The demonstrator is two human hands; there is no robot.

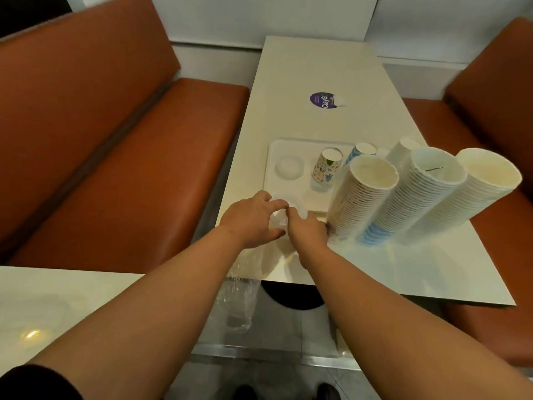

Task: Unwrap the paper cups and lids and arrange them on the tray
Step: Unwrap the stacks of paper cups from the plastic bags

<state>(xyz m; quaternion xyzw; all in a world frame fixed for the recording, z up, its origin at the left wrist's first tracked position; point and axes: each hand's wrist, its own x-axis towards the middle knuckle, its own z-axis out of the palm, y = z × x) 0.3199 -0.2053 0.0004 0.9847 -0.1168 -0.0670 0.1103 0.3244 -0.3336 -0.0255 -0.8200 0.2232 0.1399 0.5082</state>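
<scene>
Lids (pixel 278 219) are sitting pinched between your left hand (pixel 253 216) and right hand (pixel 307 229) at the tray's (pixel 272 157) near edge, and you are risking toppling the cup stacks (pixel 366 197) just right of your knuckles.

There is a single view, from a wide-angle camera worn on the person's head. It looks forward and steeply down over the near end of the white desk (pixel 323 70), from close above. The desk runs away from the camera up the middle of the picture to a pale wall. Orange benches (pixel 121 157) flank the desk on both sides. Straight lines bow near the edges. At the bottom, nearer than the desk, the floor shows.
</scene>
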